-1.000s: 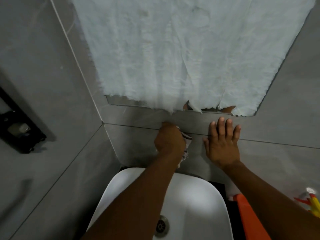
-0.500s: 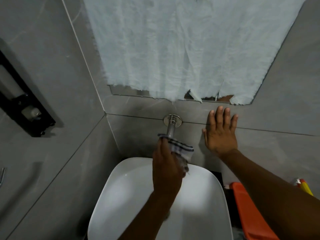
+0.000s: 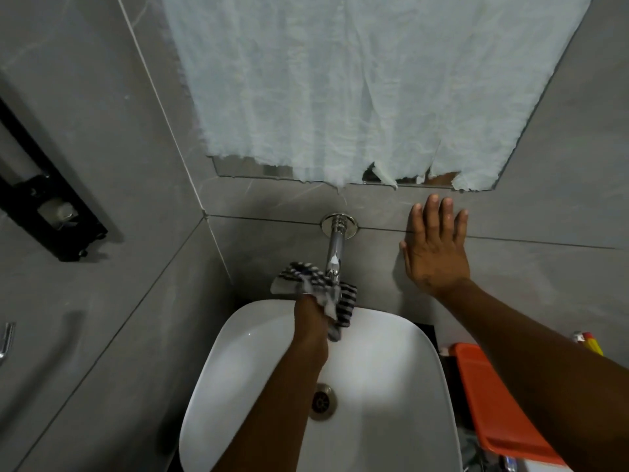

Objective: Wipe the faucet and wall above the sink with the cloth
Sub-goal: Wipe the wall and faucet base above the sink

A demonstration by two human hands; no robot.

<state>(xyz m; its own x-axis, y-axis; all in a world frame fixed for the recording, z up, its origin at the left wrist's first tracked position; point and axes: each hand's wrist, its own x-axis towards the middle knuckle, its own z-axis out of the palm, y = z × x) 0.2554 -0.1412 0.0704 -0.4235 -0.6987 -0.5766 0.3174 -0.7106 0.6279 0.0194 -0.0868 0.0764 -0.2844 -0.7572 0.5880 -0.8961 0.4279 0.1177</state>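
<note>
A chrome faucet (image 3: 335, 243) juts out of the grey tiled wall (image 3: 279, 253) above a white sink (image 3: 381, 379). My left hand (image 3: 311, 327) grips a black-and-white striped cloth (image 3: 308, 279) wrapped around the spout's outer end, which is hidden under the cloth. My right hand (image 3: 435, 252) rests flat on the wall to the right of the faucet, fingers spread and holding nothing.
A mirror covered with torn white paper (image 3: 357, 83) hangs above the faucet. A black fixture (image 3: 44, 206) is mounted on the left wall. An orange tray (image 3: 493, 403) and a spray bottle tip (image 3: 590, 345) sit right of the sink. The drain (image 3: 321, 401) shows in the basin.
My left hand slid with the cloth from the faucet's wall base down the spout to its outer end. The right hand stayed flat on the wall.
</note>
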